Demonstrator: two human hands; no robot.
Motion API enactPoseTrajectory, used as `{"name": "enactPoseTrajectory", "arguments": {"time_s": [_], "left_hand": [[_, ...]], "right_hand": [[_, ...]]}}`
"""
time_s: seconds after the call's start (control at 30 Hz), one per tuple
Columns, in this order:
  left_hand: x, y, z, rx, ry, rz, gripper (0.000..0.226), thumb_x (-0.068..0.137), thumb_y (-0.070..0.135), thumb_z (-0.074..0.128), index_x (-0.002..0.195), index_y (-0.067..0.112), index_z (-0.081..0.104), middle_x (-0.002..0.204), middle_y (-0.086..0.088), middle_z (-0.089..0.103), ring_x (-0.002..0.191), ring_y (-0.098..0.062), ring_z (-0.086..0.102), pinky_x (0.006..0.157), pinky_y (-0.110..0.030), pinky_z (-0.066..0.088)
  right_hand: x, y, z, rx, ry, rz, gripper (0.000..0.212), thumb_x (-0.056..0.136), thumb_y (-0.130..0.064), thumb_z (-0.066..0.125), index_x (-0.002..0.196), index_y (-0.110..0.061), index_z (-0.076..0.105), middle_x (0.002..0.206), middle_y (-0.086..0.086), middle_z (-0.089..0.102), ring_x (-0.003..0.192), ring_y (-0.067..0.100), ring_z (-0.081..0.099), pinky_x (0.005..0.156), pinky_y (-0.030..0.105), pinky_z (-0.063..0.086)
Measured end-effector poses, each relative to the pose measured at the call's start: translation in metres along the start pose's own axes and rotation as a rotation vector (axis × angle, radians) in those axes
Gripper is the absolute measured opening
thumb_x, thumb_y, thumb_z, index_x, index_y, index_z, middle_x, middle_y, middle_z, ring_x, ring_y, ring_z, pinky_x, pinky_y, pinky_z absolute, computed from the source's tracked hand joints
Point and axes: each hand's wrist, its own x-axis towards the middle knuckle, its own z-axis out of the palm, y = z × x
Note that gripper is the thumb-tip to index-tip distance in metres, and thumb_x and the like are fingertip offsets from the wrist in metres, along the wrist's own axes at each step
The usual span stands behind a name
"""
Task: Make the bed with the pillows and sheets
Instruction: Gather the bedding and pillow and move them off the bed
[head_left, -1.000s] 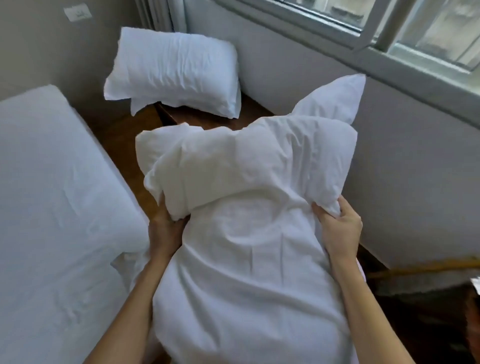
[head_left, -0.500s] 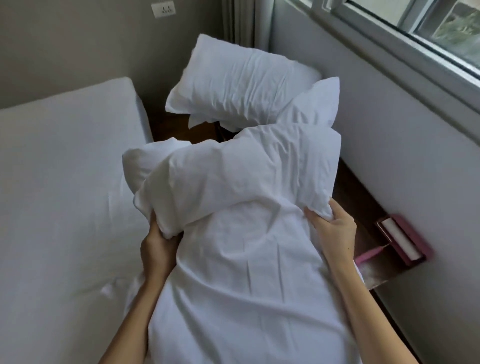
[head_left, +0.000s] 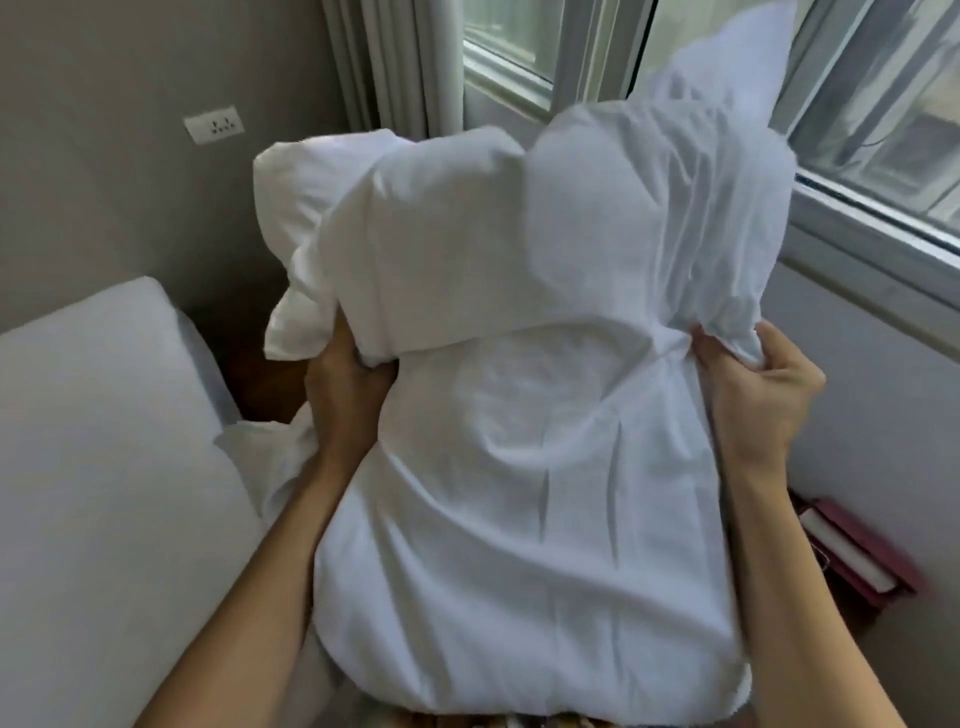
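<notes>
A white pillow (head_left: 530, 519) is held up in front of me, its lower part inside a white pillowcase (head_left: 545, 249) whose loose upper part is folded back and bunched over the top. My left hand (head_left: 343, 384) grips the bunched edge of the pillowcase on the left side. On the right side, my right hand (head_left: 763, 395) clutches the gathered edge. The bed (head_left: 104, 467) with its white sheet lies at the left. The second pillow is hidden behind the one I hold.
A grey wall with a white power socket (head_left: 214, 123) stands behind the bed. Curtains (head_left: 389, 67) hang in the corner beside a window (head_left: 883, 130) on the right. A dark red box (head_left: 857, 561) sits on a wooden surface at the lower right.
Both hands have lifted the pillow and pillowcase higher, toward the window. The view has tilted up, and the second pillow on the side table is now covered.
</notes>
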Motion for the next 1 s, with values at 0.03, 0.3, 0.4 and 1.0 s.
{"name": "enactPoseTrajectory", "arguments": {"time_s": [0.03,0.3,0.4,1.0], "left_hand": [[0.022,0.015,0.008,-0.027,-0.008,0.051,0.051,0.088,0.025,0.058,0.137,0.012,0.052,0.1,-0.01,0.067,0.09,-0.016,0.052,0.068,-0.016,0.031],[0.163,0.082,0.144,-0.055,-0.308,0.33,0.05,0.076,0.031,0.051,0.123,0.017,0.054,0.067,0.004,0.052,0.069,-0.031,0.052,0.06,-0.033,0.035],[0.194,0.052,0.221,0.094,-0.509,0.278,0.045,0.08,0.037,0.054,0.123,0.022,0.052,0.092,-0.011,0.066,0.086,-0.037,0.059,0.067,-0.036,0.041],[0.216,-0.075,0.272,0.177,-0.608,0.109,0.074,0.073,0.022,0.065,0.141,0.008,0.04,0.138,-0.024,0.039,0.125,-0.044,0.037,0.101,-0.049,0.04]], "right_hand": [[0.011,-0.004,0.001,0.017,0.037,-0.019,0.046,0.081,-0.002,0.07,0.055,-0.028,0.044,0.044,-0.02,0.037,0.046,-0.003,0.033,0.047,0.011,0.028],[0.084,0.055,0.012,0.041,0.522,-0.076,0.021,0.081,-0.016,0.075,0.086,0.001,0.065,0.065,-0.019,0.057,0.062,-0.001,0.048,0.06,0.02,0.042],[0.111,0.12,0.037,-0.197,0.593,0.041,0.047,0.08,-0.029,0.075,0.121,-0.008,0.065,0.091,0.007,0.07,0.078,0.015,0.06,0.067,0.02,0.042],[0.08,0.205,0.053,-0.738,0.572,0.03,0.08,0.084,-0.045,0.061,0.149,-0.013,0.027,0.141,0.027,0.035,0.131,0.035,0.035,0.11,0.025,0.025]]}}
